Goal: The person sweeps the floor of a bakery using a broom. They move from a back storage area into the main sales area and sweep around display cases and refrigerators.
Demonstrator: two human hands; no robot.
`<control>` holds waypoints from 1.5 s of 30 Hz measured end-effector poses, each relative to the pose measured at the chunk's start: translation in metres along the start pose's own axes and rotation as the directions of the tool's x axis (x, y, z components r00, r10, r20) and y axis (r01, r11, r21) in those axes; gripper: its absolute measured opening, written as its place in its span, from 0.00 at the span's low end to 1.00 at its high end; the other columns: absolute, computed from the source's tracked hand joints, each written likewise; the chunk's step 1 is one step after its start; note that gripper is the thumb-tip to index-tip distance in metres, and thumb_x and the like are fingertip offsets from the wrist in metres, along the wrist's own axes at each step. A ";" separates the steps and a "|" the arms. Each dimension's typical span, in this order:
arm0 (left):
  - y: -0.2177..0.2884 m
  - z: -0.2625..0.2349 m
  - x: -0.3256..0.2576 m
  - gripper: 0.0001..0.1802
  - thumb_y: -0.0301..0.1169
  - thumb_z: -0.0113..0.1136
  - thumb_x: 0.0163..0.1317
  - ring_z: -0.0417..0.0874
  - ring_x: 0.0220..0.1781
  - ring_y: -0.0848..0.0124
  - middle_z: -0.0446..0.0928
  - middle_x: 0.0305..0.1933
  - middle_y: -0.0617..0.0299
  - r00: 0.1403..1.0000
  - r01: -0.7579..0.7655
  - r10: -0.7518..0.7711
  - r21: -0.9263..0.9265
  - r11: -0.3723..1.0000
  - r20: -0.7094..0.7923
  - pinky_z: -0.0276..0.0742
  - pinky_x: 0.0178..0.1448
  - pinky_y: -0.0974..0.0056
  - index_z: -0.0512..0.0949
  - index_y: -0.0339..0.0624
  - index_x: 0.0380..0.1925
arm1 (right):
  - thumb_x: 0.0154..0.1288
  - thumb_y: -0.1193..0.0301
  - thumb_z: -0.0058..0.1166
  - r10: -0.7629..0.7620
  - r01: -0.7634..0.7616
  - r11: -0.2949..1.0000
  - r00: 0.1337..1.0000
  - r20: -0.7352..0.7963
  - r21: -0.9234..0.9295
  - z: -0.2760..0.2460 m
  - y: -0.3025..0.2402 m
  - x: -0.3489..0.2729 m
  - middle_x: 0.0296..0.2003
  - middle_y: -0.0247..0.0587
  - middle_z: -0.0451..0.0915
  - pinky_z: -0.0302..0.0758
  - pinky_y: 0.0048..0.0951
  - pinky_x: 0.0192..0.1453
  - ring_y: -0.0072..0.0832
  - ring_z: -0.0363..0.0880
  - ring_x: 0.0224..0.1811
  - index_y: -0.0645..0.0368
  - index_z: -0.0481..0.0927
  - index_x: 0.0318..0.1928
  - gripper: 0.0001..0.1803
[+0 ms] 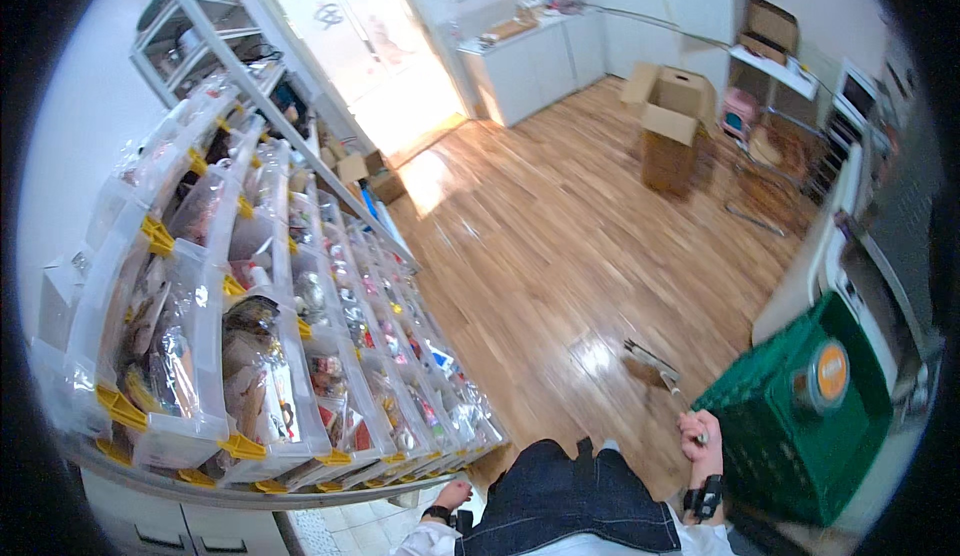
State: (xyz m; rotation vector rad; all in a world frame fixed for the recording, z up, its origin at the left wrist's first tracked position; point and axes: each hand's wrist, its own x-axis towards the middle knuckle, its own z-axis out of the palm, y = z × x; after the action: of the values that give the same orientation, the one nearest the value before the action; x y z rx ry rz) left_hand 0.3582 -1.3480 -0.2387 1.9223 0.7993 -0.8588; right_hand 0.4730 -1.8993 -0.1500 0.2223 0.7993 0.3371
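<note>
Apparently I'm mid-carry: my right fingers [690, 425] wrap tightly around a slim tool [655, 360] near the green crate [755, 456]; my left fingers [458, 493] curl (whether empty, I can't tell). Next calls for steadiness.

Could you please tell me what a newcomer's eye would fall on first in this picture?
Most likely the long bank of clear bins with yellow clips, packed full, which fills the left side. Next might come the glaring doorway at the top, left of centre, and the green crate at the lower right. Just left of that crate, the person's right grip holds a slender tool over the wooden floor.
</note>
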 end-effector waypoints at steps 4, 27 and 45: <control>0.021 0.043 0.006 0.20 0.45 0.45 0.59 0.81 0.36 0.63 0.79 0.30 0.55 0.955 -0.153 0.155 0.028 0.988 -0.251 0.74 0.40 0.61 0.76 0.38 0.35 | 0.53 0.76 0.43 0.112 -0.114 0.986 0.994 -0.020 -0.121 0.053 -0.045 0.055 0.16 0.31 0.63 0.61 0.15 0.13 0.16 0.59 0.11 0.64 0.62 0.30 0.06; 0.413 -0.140 0.296 0.15 0.35 0.39 0.66 0.78 0.42 0.64 0.77 0.38 0.54 0.949 -0.314 0.222 -0.597 0.738 -0.225 0.73 0.48 0.63 0.70 0.38 0.44 | 0.48 0.79 0.43 0.032 -0.018 0.999 0.956 -0.291 0.049 0.310 -0.074 0.370 0.14 0.33 0.66 0.71 0.19 0.18 0.21 0.65 0.13 0.58 0.61 0.17 0.08; 0.600 -0.352 0.345 0.10 0.31 0.43 0.65 0.78 0.35 0.73 0.77 0.34 0.59 0.809 -0.435 -0.332 -0.874 0.215 -0.484 0.72 0.37 0.71 0.72 0.40 0.40 | 0.49 0.81 0.44 -0.124 0.039 0.963 0.942 -0.311 -0.267 0.699 0.157 0.828 0.16 0.33 0.65 0.71 0.19 0.18 0.22 0.65 0.15 0.59 0.63 0.17 0.09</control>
State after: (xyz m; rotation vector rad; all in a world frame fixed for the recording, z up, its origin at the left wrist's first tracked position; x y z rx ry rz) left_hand 1.1149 -1.2232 -0.1130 0.8893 1.2210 0.4569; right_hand 1.4881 -1.4893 -0.1736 -0.1159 1.0774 0.4004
